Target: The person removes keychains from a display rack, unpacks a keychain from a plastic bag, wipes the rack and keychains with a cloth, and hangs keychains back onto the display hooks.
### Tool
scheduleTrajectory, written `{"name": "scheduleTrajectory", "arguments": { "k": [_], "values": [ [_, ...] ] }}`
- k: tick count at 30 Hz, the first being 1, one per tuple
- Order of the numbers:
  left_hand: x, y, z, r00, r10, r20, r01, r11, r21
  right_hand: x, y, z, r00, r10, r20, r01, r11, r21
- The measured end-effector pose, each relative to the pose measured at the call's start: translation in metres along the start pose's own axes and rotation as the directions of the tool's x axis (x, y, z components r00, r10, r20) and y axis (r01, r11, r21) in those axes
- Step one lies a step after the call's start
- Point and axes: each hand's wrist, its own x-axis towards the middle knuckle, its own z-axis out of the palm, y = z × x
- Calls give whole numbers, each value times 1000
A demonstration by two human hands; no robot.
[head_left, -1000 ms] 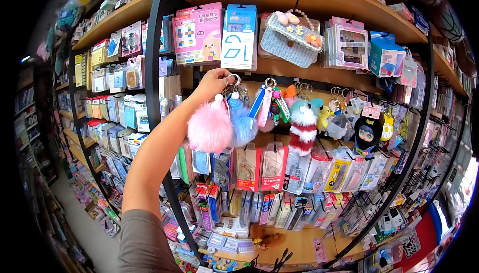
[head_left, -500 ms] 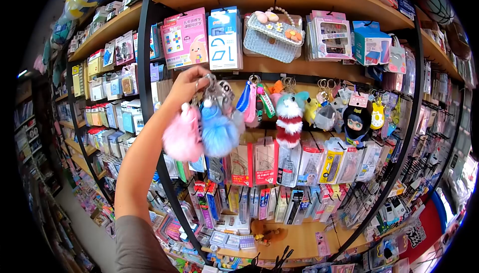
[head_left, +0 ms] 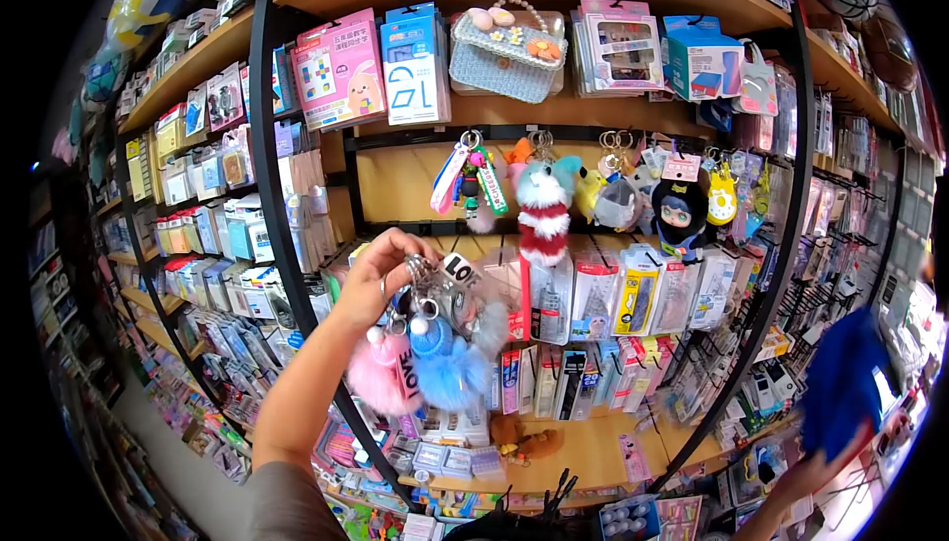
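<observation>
My left hand [head_left: 388, 274] is closed around the metal rings of a bunch of keychains. From it hang a pink fluffy pom-pom keychain [head_left: 384, 383], a blue fluffy pom-pom keychain [head_left: 450, 373], greyer fluffy ones and a "LOVE" tag [head_left: 460, 270]. The bunch is off the rack, in front of the lower hanging packets. At the lower right, my right hand [head_left: 806, 477] grips the lower edge of a blue item with a red edge [head_left: 840, 383], perhaps a bag or cloth; it is blurred.
More keychains hang from the rail, including a red-and-white furry one [head_left: 545, 215] and a doll [head_left: 678, 207]. Above hangs a knitted handbag [head_left: 509, 56] beside boxed goods. A black upright post [head_left: 277, 165] stands left. Packaged stationery [head_left: 593, 294] hangs below.
My left hand has come down with the keychains, away from the rail. My right hand has come into view with the blue item, which is raised and turned from its red side.
</observation>
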Motion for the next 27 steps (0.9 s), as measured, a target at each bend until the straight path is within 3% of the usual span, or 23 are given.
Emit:
{"name": "scheduleTrajectory", "arguments": {
  "k": [2,4,5,6,7,8,9,10,11,12,14,16,17,18,19,20,21,22,23,24,25,26,27],
  "values": [
    [-8,-6,12,999,30,-28,-33,996,-79,29,-23,-12,944,-154,-292,86,968,-234],
    [-11,-15,28,998,66,19,-62,985,-159,20,-37,-5,892,-251,-375,209,966,-150],
    [-11,-21,43,998,61,23,-55,974,-219,-3,-45,10,902,-321,-289,326,945,-32],
    [-10,-25,63,1000,14,20,-8,959,-283,-39,-49,31,903,-422,-81,430,890,154],
    [-8,-30,84,999,9,45,8,937,-351,-86,-57,60,781,-574,247,458,795,398],
    [-5,-44,99,998,-14,55,32,938,-345,-126,-71,80,465,-716,522,420,697,581],
    [1,-61,110,997,-29,67,50,939,-339,-161,-78,94,35,-772,635,335,608,720],
    [3,-75,119,994,-34,106,71,926,-372,-188,-71,103,-223,-780,584,233,539,809],
    [4,-83,126,988,-39,149,96,912,-399,-196,-60,103,-204,-812,546,156,524,837],
    [6,-87,131,992,-73,99,106,917,-384,-178,-55,88,-91,-848,523,283,481,830],
    [2,-108,135,985,-122,121,161,898,-410,-145,-13,97,165,-546,822,69,837,542],
    [0,-128,139,972,-177,154,220,912,-345,-114,32,108,288,-85,954,-257,953,163],
    [-2,-140,142,966,-181,182,227,933,-278,-88,31,102,491,229,840,-488,871,48],
    [-1,-154,145,957,-197,215,253,926,-280,-56,9,77,551,209,808,-701,641,312],
    [-1,-157,152,947,-231,223,279,936,-216,-24,-12,52,608,188,771,-782,310,541],
    [-2,-160,161,935,-269,230,308,939,-155,-3,-43,24,807,181,563,-580,427,694],
    [-1,-162,168,923,-303,236,331,939,-90,4,-47,10,948,-47,314,-185,720,669],
    [0,-163,177,929,-296,222,316,947,-57,12,-51,-5,951,-306,-33,308,945,109],
    [1,-171,187,942,-260,212,267,964,-3,19,-54,-19,814,-482,-323,359,856,-373],
    [4,-183,195,955,-218,203,212,976,51,5,-60,-20,851,-393,-348,251,887,-389],
    [7,-190,205,965,-174,197,156,982,104,-31,-28,13,897,-430,-108,398,888,-229],
    [13,-185,218,977,-106,184,79,986,149,-67,3,46,885,-440,156,444,896,10],
    [22,-160,232,980,-105,170,59,965,254,-103,34,79,817,-421,393,365,906,212]
  ]
}}
